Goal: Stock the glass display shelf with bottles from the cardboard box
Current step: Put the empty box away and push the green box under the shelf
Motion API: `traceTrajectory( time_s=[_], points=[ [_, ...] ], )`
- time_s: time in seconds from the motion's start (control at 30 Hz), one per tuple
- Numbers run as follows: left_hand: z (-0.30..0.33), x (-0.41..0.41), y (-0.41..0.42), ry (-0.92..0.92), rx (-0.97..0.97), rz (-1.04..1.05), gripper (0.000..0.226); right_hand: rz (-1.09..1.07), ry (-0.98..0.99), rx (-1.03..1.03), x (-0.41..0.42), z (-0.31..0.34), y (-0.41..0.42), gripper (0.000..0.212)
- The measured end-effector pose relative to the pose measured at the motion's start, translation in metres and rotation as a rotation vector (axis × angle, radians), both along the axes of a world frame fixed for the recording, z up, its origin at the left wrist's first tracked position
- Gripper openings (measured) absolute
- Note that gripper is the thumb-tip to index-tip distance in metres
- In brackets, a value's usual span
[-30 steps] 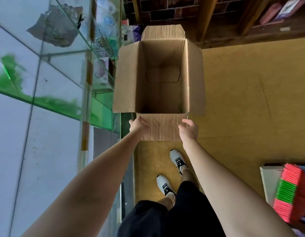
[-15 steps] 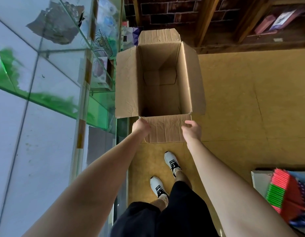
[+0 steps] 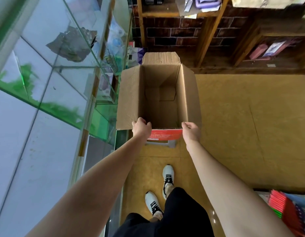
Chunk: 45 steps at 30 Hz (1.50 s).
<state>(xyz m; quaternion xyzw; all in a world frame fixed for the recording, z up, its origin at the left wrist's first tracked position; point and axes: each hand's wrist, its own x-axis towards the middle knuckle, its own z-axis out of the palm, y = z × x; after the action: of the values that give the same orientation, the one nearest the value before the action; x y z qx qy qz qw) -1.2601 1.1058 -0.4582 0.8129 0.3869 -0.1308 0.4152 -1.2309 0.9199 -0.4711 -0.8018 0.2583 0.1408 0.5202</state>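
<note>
While I look down from the head camera, both hands are on the near end of the cardboard box [image 3: 162, 98], which stands open with its flaps spread and no bottles showing inside it. My left hand [image 3: 141, 127] has its fingers curled over the near left corner of the rim, gripping the cardboard. My right hand [image 3: 191, 130] grips the near right corner the same way, fingers hooked over the edge. Between the two hands a red printed panel [image 3: 165, 134] on the box's near face shows, and just below it a grey stool [image 3: 165, 144] peeks out under the box. The glass display shelf [image 3: 51, 86] runs along the left, just beside the box's left flap. Below, two white shoes [image 3: 168, 175] stand on the tan floor [image 3: 242, 125]. A stack of red and green packets [image 3: 285, 207] sits at the lower right, well apart from the box.
</note>
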Motion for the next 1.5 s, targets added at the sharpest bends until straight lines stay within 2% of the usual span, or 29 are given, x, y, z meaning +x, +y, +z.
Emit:
traceTrajectory(
  time_s=[0.13, 0.3, 0.43, 0.6, 0.77, 0.9, 0.97, 1.07, 1.17, 1.27, 1.4, 1.5],
  points=[
    [0.001, 0.016, 0.002, 0.009, 0.003, 0.065, 0.043, 0.049, -0.034, -0.050, 0.016, 0.002, 0.006, 0.035],
    [-0.008, 0.043, 0.001, 0.001, 0.070, 0.162, 0.053, 0.046, -0.026, -0.136, 0.046, -0.004, 0.014, 0.049],
    [-0.018, 0.060, -0.003, -0.041, 0.092, 0.108, 0.044, 0.119, -0.039, -0.230, 0.068, -0.015, 0.022, 0.042],
    [-0.044, 0.084, -0.002, -0.010, 0.071, -0.021, 0.028, 0.222, 0.096, -0.073, 0.090, -0.044, 0.030, 0.035],
    [-0.058, 0.099, 0.001, 0.116, 0.043, -0.137, 0.025, 0.327, 0.193, -0.041, 0.108, -0.060, 0.037, 0.031],
    [-0.055, 0.115, 0.009, 0.232, 0.018, -0.141, 0.019, 0.450, 0.294, -0.034, 0.132, -0.053, 0.037, 0.022],
    [-0.051, 0.126, 0.015, 0.283, 0.016, -0.150, 0.011, 0.470, 0.306, -0.022, 0.148, -0.045, 0.039, 0.022],
    [-0.040, 0.145, 0.023, 0.329, -0.010, -0.131, 0.016, 0.439, 0.293, -0.002, 0.174, -0.028, 0.043, 0.022],
    [-0.026, 0.174, 0.033, 0.277, -0.067, -0.106, 0.019, 0.416, 0.244, 0.021, 0.199, -0.006, 0.052, 0.021],
    [-0.013, 0.207, 0.039, 0.214, -0.056, -0.169, 0.019, 0.389, 0.163, 0.036, 0.226, 0.017, 0.060, 0.024],
    [0.006, 0.252, 0.036, 0.121, -0.054, -0.238, 0.032, 0.301, 0.083, 0.043, 0.264, 0.043, 0.062, 0.026],
    [0.021, 0.280, 0.031, 0.031, -0.074, -0.225, 0.030, 0.263, 0.058, 0.045, 0.287, 0.057, 0.061, 0.025]
  ],
)
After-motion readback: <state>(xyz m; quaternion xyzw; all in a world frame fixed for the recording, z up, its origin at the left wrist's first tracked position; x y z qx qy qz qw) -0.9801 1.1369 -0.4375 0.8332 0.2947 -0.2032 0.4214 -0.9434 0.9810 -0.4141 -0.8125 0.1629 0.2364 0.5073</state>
